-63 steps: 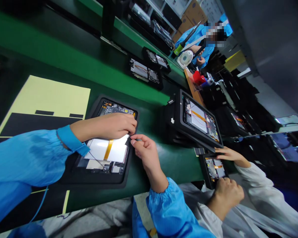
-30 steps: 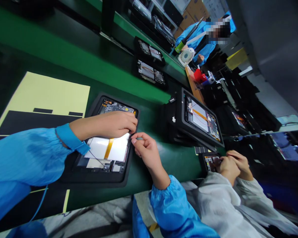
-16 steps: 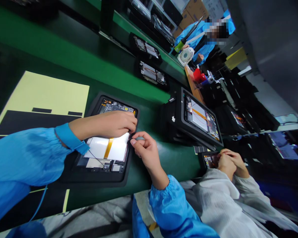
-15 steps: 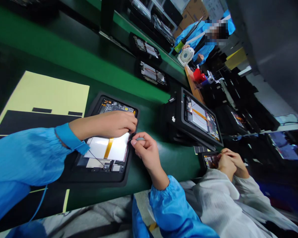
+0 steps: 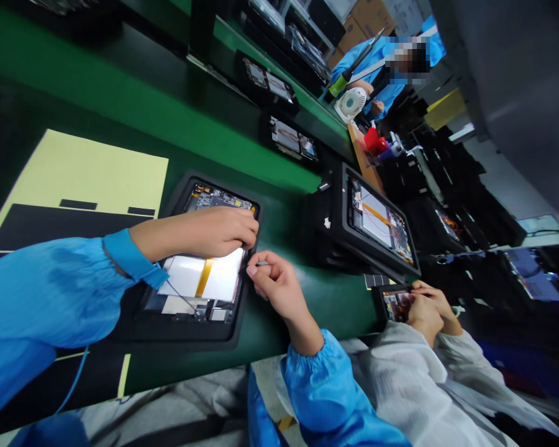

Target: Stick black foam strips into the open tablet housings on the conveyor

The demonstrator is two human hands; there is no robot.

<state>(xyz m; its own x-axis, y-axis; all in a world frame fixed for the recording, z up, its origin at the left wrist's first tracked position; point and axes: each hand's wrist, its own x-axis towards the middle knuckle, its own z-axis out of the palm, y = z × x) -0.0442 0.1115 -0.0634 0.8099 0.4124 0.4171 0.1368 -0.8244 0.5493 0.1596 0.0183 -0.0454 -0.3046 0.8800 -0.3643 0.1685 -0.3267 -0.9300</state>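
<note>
An opened tablet [image 5: 222,278] lies in a black foam tray [image 5: 190,334], its white battery, orange tape strip and circuit board exposed. My left hand [image 5: 205,231] reaches across the battery with bent, closed fingers. Its fingertips bear on the tablet's right edge, and anything they grip is hidden. Beside that edge, my right hand [image 5: 274,279] pinches with thumb and forefinger; what lies in the pinch is too small to make out. A thin dark wire [image 5: 179,295] runs over the lower part of the battery.
A yellow and black sheet [image 5: 90,171] lies left. On the right stands a stack of foam trays [image 5: 338,230] holding another opened tablet [image 5: 377,220]. Further opened tablets [image 5: 291,139] sit beyond. A co-worker's hands [image 5: 431,310] handle a device nearby; another person stands behind a white fan [image 5: 351,104].
Both my hands keep almost the same place at the tablet's edge. Of the two tablets beyond, the farther has shifted slightly left and the nearer slightly right.
</note>
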